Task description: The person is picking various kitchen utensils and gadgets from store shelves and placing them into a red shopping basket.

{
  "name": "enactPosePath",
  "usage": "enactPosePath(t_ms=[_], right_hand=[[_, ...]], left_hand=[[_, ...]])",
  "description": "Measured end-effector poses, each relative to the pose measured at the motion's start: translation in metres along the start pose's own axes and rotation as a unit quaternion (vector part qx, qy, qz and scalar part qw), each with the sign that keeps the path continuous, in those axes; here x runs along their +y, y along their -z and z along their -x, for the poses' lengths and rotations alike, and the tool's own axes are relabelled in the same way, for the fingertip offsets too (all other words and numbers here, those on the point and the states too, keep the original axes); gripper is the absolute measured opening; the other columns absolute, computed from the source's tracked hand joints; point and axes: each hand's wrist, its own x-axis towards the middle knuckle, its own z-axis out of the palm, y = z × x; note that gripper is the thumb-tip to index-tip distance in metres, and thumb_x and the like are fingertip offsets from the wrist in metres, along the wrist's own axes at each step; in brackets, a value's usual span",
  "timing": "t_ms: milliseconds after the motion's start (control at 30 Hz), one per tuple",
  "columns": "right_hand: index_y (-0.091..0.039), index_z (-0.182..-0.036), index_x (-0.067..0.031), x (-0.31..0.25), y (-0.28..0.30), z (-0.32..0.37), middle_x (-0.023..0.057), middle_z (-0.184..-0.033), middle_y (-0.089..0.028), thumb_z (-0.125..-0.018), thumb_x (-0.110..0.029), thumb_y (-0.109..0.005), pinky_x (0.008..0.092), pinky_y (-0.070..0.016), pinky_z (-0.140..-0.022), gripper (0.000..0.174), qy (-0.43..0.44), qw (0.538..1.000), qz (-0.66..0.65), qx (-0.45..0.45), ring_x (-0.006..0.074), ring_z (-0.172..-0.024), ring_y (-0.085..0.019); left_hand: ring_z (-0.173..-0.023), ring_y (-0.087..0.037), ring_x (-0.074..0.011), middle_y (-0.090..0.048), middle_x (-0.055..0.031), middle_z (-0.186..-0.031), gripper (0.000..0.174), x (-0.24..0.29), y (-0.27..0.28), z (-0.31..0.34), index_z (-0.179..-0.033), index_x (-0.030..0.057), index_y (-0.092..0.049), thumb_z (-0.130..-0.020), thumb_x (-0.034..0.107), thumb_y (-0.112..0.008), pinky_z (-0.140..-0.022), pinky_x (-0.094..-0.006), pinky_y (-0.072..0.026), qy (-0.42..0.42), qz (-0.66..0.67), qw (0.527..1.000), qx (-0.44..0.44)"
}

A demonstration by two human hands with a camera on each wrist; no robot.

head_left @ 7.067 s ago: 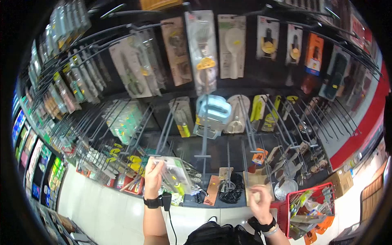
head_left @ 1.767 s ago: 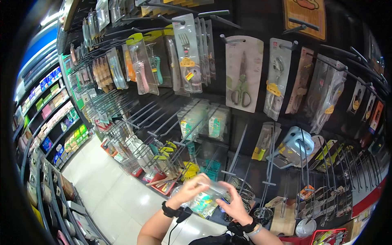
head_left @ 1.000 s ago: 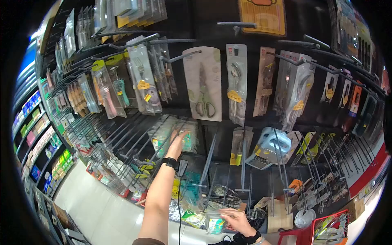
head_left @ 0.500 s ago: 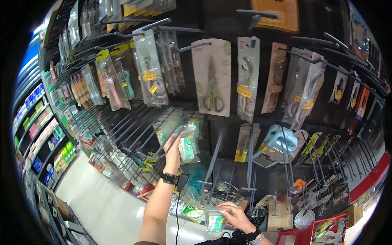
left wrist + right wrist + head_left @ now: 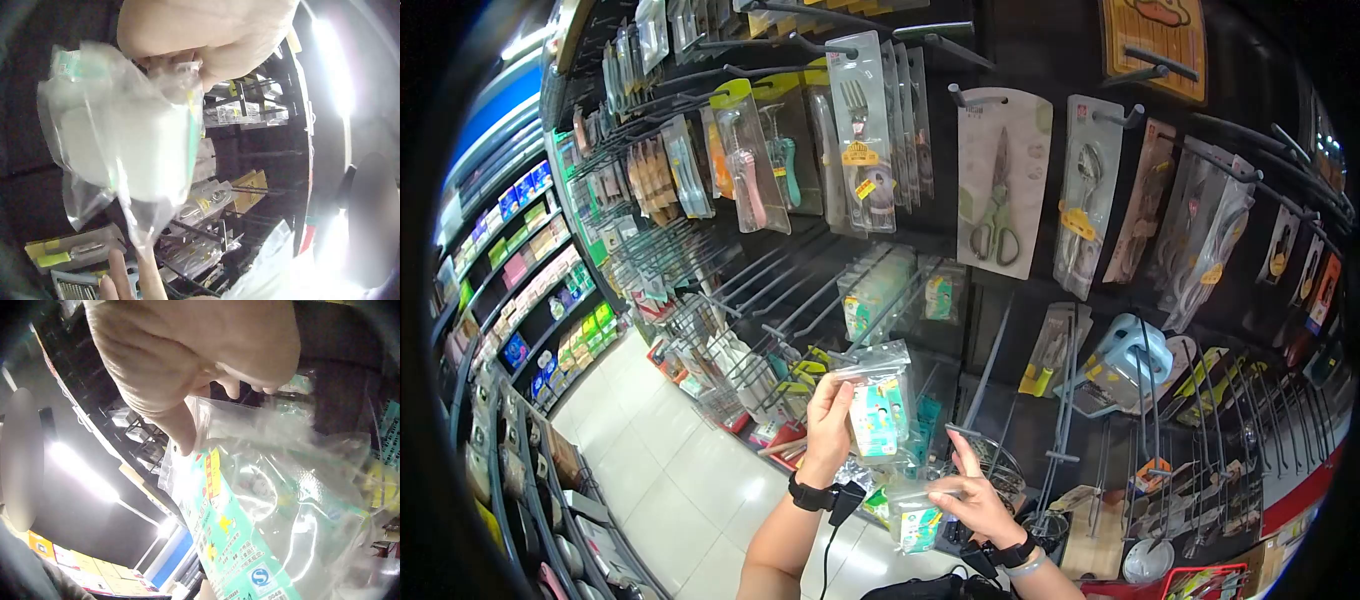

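Observation:
In the head view my left hand (image 5: 830, 430) pinches a clear plastic packet (image 5: 880, 415) with a teal printed label near its left edge. The left wrist view shows white contents through this packet (image 5: 131, 144). Lower and to the right, my right hand (image 5: 980, 505) pinches a similar packet (image 5: 918, 528) between thumb and fingers, its index finger pointing up. Teal label print and clear film of that packet (image 5: 237, 531) fill much of the right wrist view. Behind the hands, matching packets (image 5: 865, 305) hang on rack hooks, with a smaller group (image 5: 940, 295) beside them.
Long metal hooks jut out from the dark rack. Above hang carded scissors (image 5: 998, 210) and a packaged fork (image 5: 856, 130). A light blue handled item (image 5: 1135, 355) hangs to the right. A red basket (image 5: 1205, 580) stands at lower right.
My left hand has come away from the hanging packets, down toward my right hand, with one packet in its grip. My right hand still holds its packet; the head view has turned left.

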Motion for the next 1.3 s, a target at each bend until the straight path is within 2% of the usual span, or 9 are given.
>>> enactPosePath(t_ms=[233, 633, 767, 833, 1000, 1067, 1167, 1233, 1300], right_hand=[[-0.07, -0.092, -0.0073, -0.005, 0.001, -0.003, 0.0155, -0.149, -0.01, -0.08, -0.015, -0.066, 0.0432, -0.0104, -0.109, 0.014, 0.007, 1.0, 0.014, -0.004, 0.0288, -0.139, -0.008], [-0.07, -0.091, -0.0066, -0.01, 0.003, -0.004, 0.0174, -0.147, -0.016, -0.08, -0.017, -0.067, 0.0414, -0.0103, -0.11, 0.015, 0.02, 1.0, 0.009, 0.003, 0.0292, -0.138, -0.012], [-0.071, -0.09, -0.0067, -0.008, -0.001, -0.003, 0.0189, -0.145, -0.02, -0.079, -0.018, -0.068, 0.0419, -0.0117, -0.11, 0.016, 0.03, 0.999, 0.027, -0.004, 0.0298, -0.137, -0.015], [-0.071, -0.089, -0.0063, -0.013, -0.003, -0.006, 0.0189, -0.145, -0.02, -0.079, -0.017, -0.069, 0.0416, -0.0122, -0.11, 0.016, 0.04, 0.999, 0.03, -0.007, 0.03, -0.136, -0.016], [-0.07, -0.088, -0.0041, -0.013, -0.007, -0.011, 0.0185, -0.141, -0.028, -0.078, -0.013, -0.069, 0.041, -0.0206, -0.107, 0.014, 0.083, 0.996, -0.017, 0.001, 0.0288, -0.132, -0.027], [-0.068, -0.092, -0.0049, -0.008, -0.002, -0.008, 0.0151, -0.123, -0.049, -0.079, -0.01, -0.067, 0.035, -0.0364, -0.096, 0.014, 0.042, 0.995, -0.074, 0.054, 0.0244, -0.117, -0.045], [-0.067, -0.091, -0.0024, -0.008, 0.005, -0.001, 0.0111, -0.106, -0.059, -0.079, -0.007, -0.066, 0.0293, -0.0442, -0.083, 0.013, -0.044, 0.992, -0.084, 0.088, 0.0196, -0.099, -0.055], [-0.067, -0.092, -0.001, -0.003, 0.011, 0.005, 0.0096, -0.096, -0.063, -0.08, -0.007, -0.066, 0.028, -0.0459, -0.078, 0.014, 0.001, 0.995, -0.032, 0.097, 0.0182, -0.09, -0.058], [-0.067, -0.092, -0.0006, -0.007, 0.016, 0.013, 0.0096, -0.096, -0.063, -0.08, -0.007, -0.065, 0.0287, -0.046, -0.078, 0.014, 0.015, 0.997, 0.026, 0.071, 0.0189, -0.089, -0.059]], left_hand=[[-0.085, -0.055, -0.0089, -0.061, -0.0045, -0.093, 0.013, -0.005, 0.011, 0.002, -0.099, 0.0017, -0.055, -0.092, 0.01, -0.049, -0.078, -0.0239, -0.0432, -0.02, -0.016, 0.999, -0.019], [-0.082, -0.054, -0.0096, -0.057, -0.0029, -0.091, 0.008, 0.004, 0.005, -0.002, -0.096, 0.0044, -0.049, -0.094, 0.012, -0.047, -0.076, -0.0249, -0.0443, -0.113, 0.004, 0.992, 0.056], [-0.084, -0.054, -0.0102, -0.057, -0.0041, -0.092, 0.004, 0.007, 0.015, 0.017, -0.093, 0.0042, -0.049, -0.089, 0.003, -0.052, -0.078, -0.0249, -0.0431, -0.129, -0.014, 0.989, 0.073], [-0.086, -0.055, -0.0121, -0.058, -0.0062, -0.093, 0.01, 0.002, 0.014, 0.035, -0.092, 0.0025, -0.054, -0.084, -0.002, -0.056, -0.078, -0.0266, -0.0442, -0.084, -0.122, 0.989, -0.021], [-0.086, -0.057, -0.0192, -0.059, -0.0107, -0.096, 0.012, -0.023, 0.007, 0.053, -0.09, -0.0023, -0.059, -0.078, -0.003, -0.062, -0.077, -0.0291, -0.0439, -0.011, -0.144, 0.969, -0.2], [-0.085, -0.057, -0.0187, -0.059, -0.0108, -0.097, 0.012, -0.027, 0.003, 0.049, -0.09, -0.0023, -0.059, -0.078, -0.003, -0.061, -0.076, -0.0293, -0.044, -0.014, -0.144, 0.961, -0.235], [-0.084, -0.056, -0.0175, -0.058, -0.0097, -0.097, 0.013, -0.03, 0.004, 0.036, -0.095, -0.0015, -0.058, -0.082, 0.002, -0.059, -0.076, -0.0286, -0.044, -0.004, -0.14, 0.94, -0.312], [-0.088, -0.055, -0.0176, -0.057, -0.0102, -0.096, 0.018, -0.026, 0.007, 0.012, -0.102, -0.0013, -0.055, -0.085, 0.002, -0.055, -0.081, -0.0283, -0.0428, 0.091, -0.079, 0.963, -0.241], [-0.092, -0.054, -0.0176, -0.056, -0.0094, -0.099, 0.023, -0.044, 0.031, -0.032, -0.109, 0.0008, -0.051, -0.087, 0.007, -0.052, -0.083, -0.0286, -0.0428, 0.057, -0.119, 0.991, -0.033]])
